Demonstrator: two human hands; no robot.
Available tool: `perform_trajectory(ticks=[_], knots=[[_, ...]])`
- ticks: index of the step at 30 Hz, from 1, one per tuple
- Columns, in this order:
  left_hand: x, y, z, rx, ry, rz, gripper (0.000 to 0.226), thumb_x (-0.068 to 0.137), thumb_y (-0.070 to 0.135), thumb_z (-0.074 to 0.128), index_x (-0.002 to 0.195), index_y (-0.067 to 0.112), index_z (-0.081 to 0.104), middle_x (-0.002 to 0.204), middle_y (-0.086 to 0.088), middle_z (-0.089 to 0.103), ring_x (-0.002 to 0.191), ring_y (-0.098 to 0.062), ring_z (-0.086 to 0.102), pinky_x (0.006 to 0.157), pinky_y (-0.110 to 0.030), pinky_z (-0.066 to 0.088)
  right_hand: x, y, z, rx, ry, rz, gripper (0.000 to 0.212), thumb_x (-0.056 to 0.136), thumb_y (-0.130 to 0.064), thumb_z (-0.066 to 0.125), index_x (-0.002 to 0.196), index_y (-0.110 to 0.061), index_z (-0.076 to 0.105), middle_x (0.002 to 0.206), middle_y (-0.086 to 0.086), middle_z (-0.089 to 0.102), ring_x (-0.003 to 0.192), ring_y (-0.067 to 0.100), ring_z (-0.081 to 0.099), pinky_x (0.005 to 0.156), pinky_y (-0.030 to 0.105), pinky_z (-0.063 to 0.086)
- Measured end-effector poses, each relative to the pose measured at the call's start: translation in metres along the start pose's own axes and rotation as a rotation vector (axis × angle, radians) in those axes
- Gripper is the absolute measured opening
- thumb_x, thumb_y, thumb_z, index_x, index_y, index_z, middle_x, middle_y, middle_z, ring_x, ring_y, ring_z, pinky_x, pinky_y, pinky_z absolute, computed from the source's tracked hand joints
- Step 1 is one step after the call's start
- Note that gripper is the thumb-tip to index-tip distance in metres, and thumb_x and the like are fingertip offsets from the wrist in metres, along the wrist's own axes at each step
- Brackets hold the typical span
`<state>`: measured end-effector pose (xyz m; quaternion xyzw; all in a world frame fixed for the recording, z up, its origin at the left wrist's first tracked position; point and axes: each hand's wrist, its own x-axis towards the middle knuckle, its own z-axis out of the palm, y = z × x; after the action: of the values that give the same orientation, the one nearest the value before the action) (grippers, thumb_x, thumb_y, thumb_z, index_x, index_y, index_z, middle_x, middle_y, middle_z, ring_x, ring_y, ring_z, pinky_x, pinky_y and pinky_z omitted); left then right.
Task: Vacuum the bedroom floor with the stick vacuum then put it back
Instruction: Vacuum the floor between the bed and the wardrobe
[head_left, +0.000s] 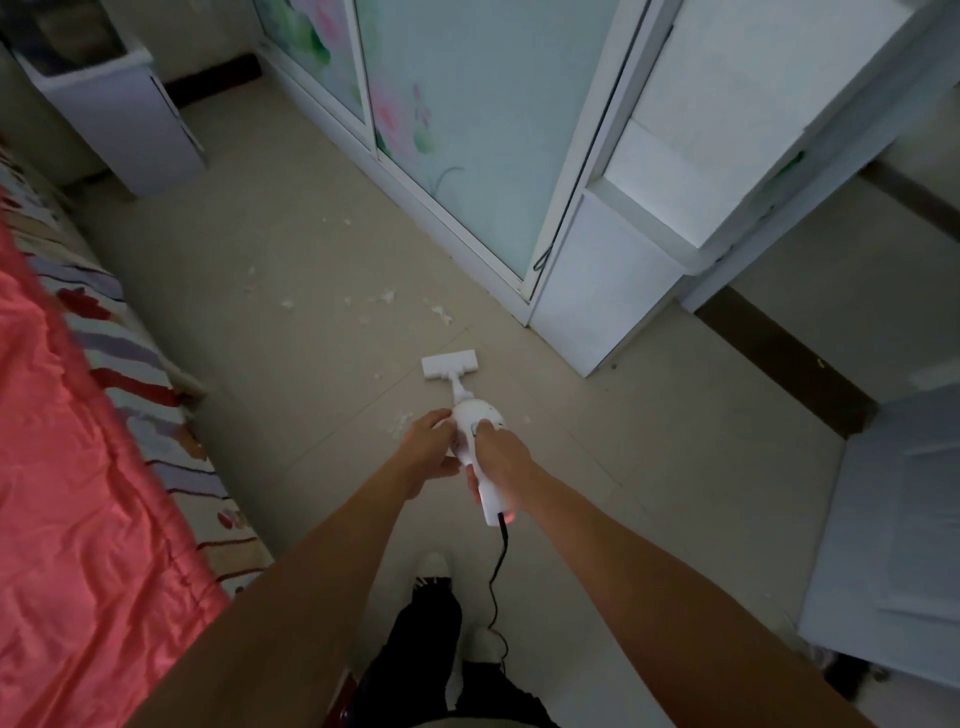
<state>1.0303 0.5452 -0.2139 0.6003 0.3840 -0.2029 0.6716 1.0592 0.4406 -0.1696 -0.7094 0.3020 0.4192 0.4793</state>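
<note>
1. Down on the pale tiled floor, between the bed and the wardrobe, a white stick vacuum is standing tilted toward the person, its floor head lying flat on the tiles.
2. The right hand is gripping the vacuum's handle, fingers wrapped closed around it, with the thumb side pressing near the grey button on the body.
3. The left hand is resting against the left side of the vacuum's round body, fingers curled partly around it and touching it.
4. A black cord is hanging from the lower end of the handle and trailing down toward the person's feet.
5. White paper scraps are lying scattered on the tiles just ahead of the floor head, with a few more beside the vacuum's body.
6. A bed with a pink cover and a striped sheet is running along the left edge.
7. A wardrobe with flower-printed sliding doors is standing at the right of the open floor, and a white cabinet is adjoining it.
</note>
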Motion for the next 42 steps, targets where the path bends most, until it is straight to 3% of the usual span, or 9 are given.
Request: perform_trajectory(ticks=[3, 9, 16, 22, 27, 31, 34, 37, 42], knots=[[0.016, 0.018, -0.007, -0.017, -0.008, 0.007, 0.037, 0.095, 0.011, 0.043, 0.129, 0.013, 0.058, 0.11, -0.013, 0.064, 0.092, -0.031, 0.067, 0.085, -0.048, 0.06, 0.006, -0.016, 0.003, -0.035, -0.044, -0.075, 0.048, 0.098, -0.034, 0.037, 0.128, -0.001, 0.053, 0.077, 0.007, 0.057, 0.052, 0.018, 0.05, 0.047, 0.024, 0.042], [0.038, 0.033, -0.012, -0.034, -0.004, -0.012, 0.047, 0.09, 0.009, 0.044, 0.135, 0.014, 0.054, 0.125, -0.018, 0.061, 0.089, -0.027, 0.067, 0.071, -0.037, 0.063, 0.019, -0.034, 0.01, -0.132, 0.059, -0.106, 0.056, 0.097, -0.041, 0.034, 0.126, 0.001, 0.055, 0.081, 0.015, 0.061, 0.04, 0.019, 0.052, 0.035, 0.017, 0.04], [0.034, 0.027, -0.006, -0.03, -0.012, -0.023, 0.049, 0.089, 0.006, 0.043, 0.137, 0.013, 0.052, 0.128, -0.02, 0.058, 0.097, -0.029, 0.067, 0.082, -0.046, 0.062, 0.003, -0.026, 0.001, -0.194, 0.095, -0.115, 0.056, 0.1, -0.042, 0.032, 0.125, 0.003, 0.054, 0.074, 0.012, 0.06, 0.039, 0.018, 0.052, 0.031, 0.015, 0.038], [0.01, 0.006, 0.017, -0.01, -0.042, -0.037, 0.053, 0.089, 0.002, 0.042, 0.14, 0.012, 0.049, 0.129, -0.018, 0.059, 0.096, -0.026, 0.068, 0.089, -0.049, 0.059, -0.013, 0.004, -0.02, -0.229, 0.101, -0.134, 0.057, 0.101, -0.043, 0.03, 0.123, 0.003, 0.054, 0.084, 0.016, 0.063, 0.04, 0.018, 0.053, 0.031, 0.015, 0.038], [-0.015, -0.022, 0.053, 0.053, -0.075, -0.026, 0.05, 0.09, 0.004, 0.041, 0.139, 0.01, 0.048, 0.127, -0.018, 0.06, 0.09, -0.023, 0.067, 0.09, -0.048, 0.059, -0.032, 0.045, -0.059, -0.198, 0.031, -0.162, 0.052, 0.102, -0.036, 0.031, 0.123, 0.005, 0.055, 0.071, 0.008, 0.054, 0.049, 0.016, 0.049, 0.027, 0.013, 0.035], [-0.035, -0.047, 0.086, 0.092, -0.095, -0.018, 0.049, 0.09, 0.006, 0.041, 0.138, 0.011, 0.05, 0.128, -0.018, 0.06, 0.094, -0.026, 0.068, 0.091, -0.051, 0.058, -0.044, 0.079, -0.089, -0.187, 0.038, -0.166, 0.051, 0.102, -0.036, 0.031, 0.122, 0.004, 0.056, 0.074, 0.008, 0.057, 0.053, 0.016, 0.049, 0.043, 0.023, 0.042], [-0.054, -0.067, 0.114, 0.089, -0.102, -0.006, 0.047, 0.091, 0.005, 0.04, 0.136, 0.01, 0.051, 0.126, -0.018, 0.061, 0.097, -0.029, 0.067, 0.091, -0.054, 0.057, -0.053, 0.106, -0.113, -0.266, 0.101, -0.181, 0.052, 0.103, -0.035, 0.026, 0.116, 0.005, 0.057, 0.086, 0.016, 0.064, 0.05, 0.016, 0.051, 0.041, 0.021, 0.038], [-0.075, -0.087, 0.139, 0.106, -0.124, -0.006, 0.047, 0.092, 0.006, 0.038, 0.138, 0.01, 0.05, 0.126, -0.019, 0.061, 0.106, -0.034, 0.066, 0.093, -0.054, 0.056, -0.058, 0.139, -0.136, -0.172, 0.053, -0.176, 0.052, 0.102, -0.034, 0.032, 0.12, 0.008, 0.055, 0.073, 0.007, 0.056, 0.052, 0.016, 0.049, 0.047, 0.024, 0.042], [-0.1, -0.114, 0.167, 0.159, -0.15, -0.011, 0.047, 0.093, 0.009, 0.039, 0.138, 0.012, 0.051, 0.123, -0.018, 0.064, 0.106, -0.035, 0.068, 0.092, -0.051, 0.058, -0.067, 0.178, -0.161, -0.093, 0.121, -0.082, 0.056, 0.101, -0.041, 0.03, 0.111, 0.006, 0.059, 0.071, 0.013, 0.062, 0.046, 0.023, 0.054, 0.048, 0.026, 0.047]])
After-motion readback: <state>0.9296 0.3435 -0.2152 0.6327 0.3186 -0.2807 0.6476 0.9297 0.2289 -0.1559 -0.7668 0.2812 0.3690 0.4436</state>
